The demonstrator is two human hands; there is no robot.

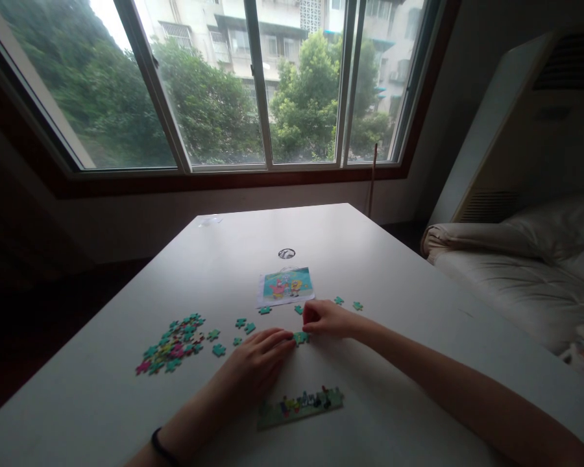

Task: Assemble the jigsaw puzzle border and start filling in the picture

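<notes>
A teal jigsaw puzzle piece (300, 338) lies on the white table between my two hands. My left hand (265, 350) rests low over the tabletop, its fingertips closed on the left side of that piece; its thumb is hidden. From the right, my right hand (329, 318) comes in with fingers curled into a pinch at the piece's upper right edge. Another teal piece (299, 310) lies just beyond those fingers. Nearer to me is a joined strip of puzzle (302, 408) with small coloured figures. Behind the hands lies a picture sheet (288, 286) of cartoon characters.
A heap of loose pieces (172, 344), mostly teal, lies to the left. Several single pieces, among them one at the right (357, 305), are scattered about. A round black-and-white mark (287, 253) is farther back on the table (243, 240). A pale sofa (496, 272) stands at the right.
</notes>
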